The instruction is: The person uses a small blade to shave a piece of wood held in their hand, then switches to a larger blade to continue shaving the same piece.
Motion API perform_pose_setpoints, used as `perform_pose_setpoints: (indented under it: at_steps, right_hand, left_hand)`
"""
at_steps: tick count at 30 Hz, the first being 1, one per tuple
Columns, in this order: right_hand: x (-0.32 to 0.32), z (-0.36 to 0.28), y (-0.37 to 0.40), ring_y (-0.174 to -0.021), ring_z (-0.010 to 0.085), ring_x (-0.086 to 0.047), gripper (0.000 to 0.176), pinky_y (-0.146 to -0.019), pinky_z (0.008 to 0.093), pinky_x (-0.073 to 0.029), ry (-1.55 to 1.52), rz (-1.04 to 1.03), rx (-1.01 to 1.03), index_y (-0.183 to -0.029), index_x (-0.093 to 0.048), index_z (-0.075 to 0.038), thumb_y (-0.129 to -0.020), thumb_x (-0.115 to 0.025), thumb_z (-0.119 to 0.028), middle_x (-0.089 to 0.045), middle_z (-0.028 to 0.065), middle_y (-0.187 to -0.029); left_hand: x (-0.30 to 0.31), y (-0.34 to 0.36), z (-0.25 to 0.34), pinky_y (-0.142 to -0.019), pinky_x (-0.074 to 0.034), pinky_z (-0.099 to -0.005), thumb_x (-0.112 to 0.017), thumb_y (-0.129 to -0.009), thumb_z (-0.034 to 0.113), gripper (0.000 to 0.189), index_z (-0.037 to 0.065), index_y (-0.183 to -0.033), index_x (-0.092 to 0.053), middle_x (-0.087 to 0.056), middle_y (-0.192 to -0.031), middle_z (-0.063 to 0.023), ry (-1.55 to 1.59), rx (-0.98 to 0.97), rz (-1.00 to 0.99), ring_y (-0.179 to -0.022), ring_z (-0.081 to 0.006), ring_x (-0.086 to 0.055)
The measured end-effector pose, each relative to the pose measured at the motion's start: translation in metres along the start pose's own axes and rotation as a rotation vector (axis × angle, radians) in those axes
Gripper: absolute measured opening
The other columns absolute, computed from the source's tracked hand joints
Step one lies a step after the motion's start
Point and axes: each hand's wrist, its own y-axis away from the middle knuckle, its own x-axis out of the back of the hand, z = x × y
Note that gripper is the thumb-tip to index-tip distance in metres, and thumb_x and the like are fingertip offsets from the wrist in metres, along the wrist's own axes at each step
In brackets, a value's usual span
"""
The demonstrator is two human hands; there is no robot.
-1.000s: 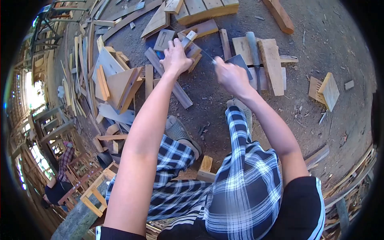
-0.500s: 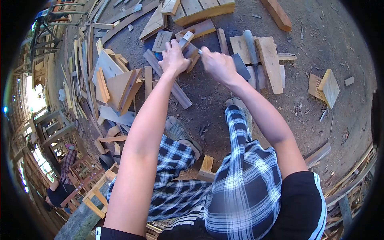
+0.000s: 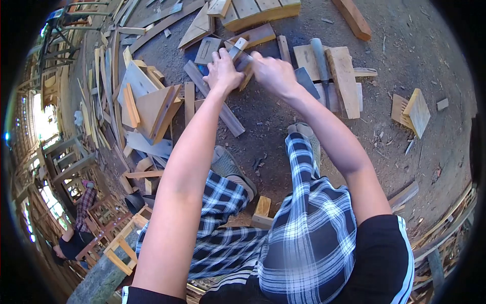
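Note:
My left hand (image 3: 223, 72) presses on a small light wooden piece (image 3: 238, 47) with its fingers bent around it, over darker wood blocks. To its right, my right hand (image 3: 274, 74) is a closed fist around a small thin tool, of which only a short metallic part (image 3: 247, 57) shows between the hands. A wooden block (image 3: 246, 76) lies beneath and between my hands. Just left of my left hand is a grey slotted block (image 3: 207, 50). A dark flat plate (image 3: 307, 83) lies right of my right hand.
A chisel-like tool with a blue-grey handle (image 3: 320, 58) rests by a thick wood block (image 3: 342, 81). Wood offcuts (image 3: 150, 109) pile up on the left. A slatted piece (image 3: 411, 112) lies at right. Another person (image 3: 76, 243) is at the far lower left.
My right hand has shifted slightly up and left, nearer my left hand. The whole view has moved a little.

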Motion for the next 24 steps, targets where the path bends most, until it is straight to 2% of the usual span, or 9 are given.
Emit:
perform_pose_setpoints:
  at_steps: [3,6,12,16,18,21,24]
  right_hand:
    - [0.023,0.007,0.059,-0.071,0.0396,-0.07,0.013,-0.059,0.0504,-0.055,0.035,-0.13,-0.122,-0.093,-0.051,-0.004,-0.093,-0.044,-0.014,-0.069,0.0228,-0.076]
    - [0.034,0.013,0.082,-0.07,0.0402,-0.069,0.013,-0.058,0.0511,-0.055,0.027,-0.149,-0.116,-0.094,-0.05,-0.003,-0.094,-0.042,-0.014,-0.069,0.0225,-0.074]
    - [-0.008,0.0,-0.012,-0.068,0.0397,-0.069,0.013,-0.056,0.0514,-0.055,0.043,0.041,0.038,-0.096,-0.049,-0.004,-0.094,-0.042,-0.015,-0.069,0.0221,-0.074]
    - [0.003,0.005,0.019,-0.068,0.0394,-0.069,0.013,-0.056,0.051,-0.055,0.031,0.018,0.021,-0.096,-0.049,-0.004,-0.094,-0.042,-0.015,-0.068,0.022,-0.074]
    - [0.02,0.007,0.057,-0.067,0.0394,-0.069,0.014,-0.055,0.0507,-0.055,0.037,-0.093,-0.084,-0.095,-0.049,-0.004,-0.094,-0.042,-0.015,-0.068,0.0216,-0.073]
    - [0.026,0.015,0.083,-0.067,0.0399,-0.069,0.014,-0.056,0.0514,-0.054,0.085,-0.106,-0.093,-0.096,-0.049,-0.004,-0.094,-0.041,-0.015,-0.068,0.0214,-0.072]
    - [0.014,0.009,0.046,-0.068,0.0407,-0.069,0.014,-0.057,0.0521,-0.054,0.052,-0.063,-0.06,-0.097,-0.049,-0.004,-0.095,-0.041,-0.015,-0.068,0.022,-0.072]
  left_hand:
    - [0.001,0.0,0.0,-0.095,-0.043,-0.0663,-0.08,-0.072,0.025,0.075,0.008,-0.132,-0.038,-0.044,-0.134,-0.0124,-0.017,0.001,-0.017,-0.126,-0.0379,-0.048]
    - [-0.001,0.002,-0.002,-0.096,-0.043,-0.0658,-0.08,-0.072,0.025,0.075,0.009,-0.132,-0.038,-0.044,-0.134,-0.0125,-0.006,-0.03,0.0,-0.127,-0.0379,-0.048]
    - [0.001,-0.001,-0.002,-0.094,-0.043,-0.0654,-0.081,-0.071,0.023,0.076,0.009,-0.132,-0.039,-0.045,-0.133,-0.0124,0.001,-0.024,-0.004,-0.125,-0.0386,-0.049]
    - [0.002,0.001,0.001,-0.094,-0.044,-0.0648,-0.081,-0.07,0.024,0.074,0.009,-0.129,-0.04,-0.046,-0.131,-0.0122,0.003,-0.013,-0.003,-0.126,-0.0375,-0.049]
    - [0.001,0.002,0.001,-0.094,-0.044,-0.0649,-0.081,-0.069,0.024,0.075,0.009,-0.13,-0.04,-0.046,-0.132,-0.0118,-0.005,-0.006,0.019,-0.125,-0.037,-0.049]
    - [0.0,-0.001,-0.001,-0.094,-0.043,-0.0654,-0.081,-0.07,0.025,0.075,0.01,-0.131,-0.04,-0.046,-0.132,-0.0111,-0.008,-0.021,0.013,-0.125,-0.0363,-0.049]
    - [-0.003,-0.001,-0.001,-0.095,-0.043,-0.0652,-0.082,-0.07,0.024,0.077,0.01,-0.132,-0.039,-0.045,-0.133,-0.011,-0.001,-0.026,0.008,-0.126,-0.0363,-0.049]
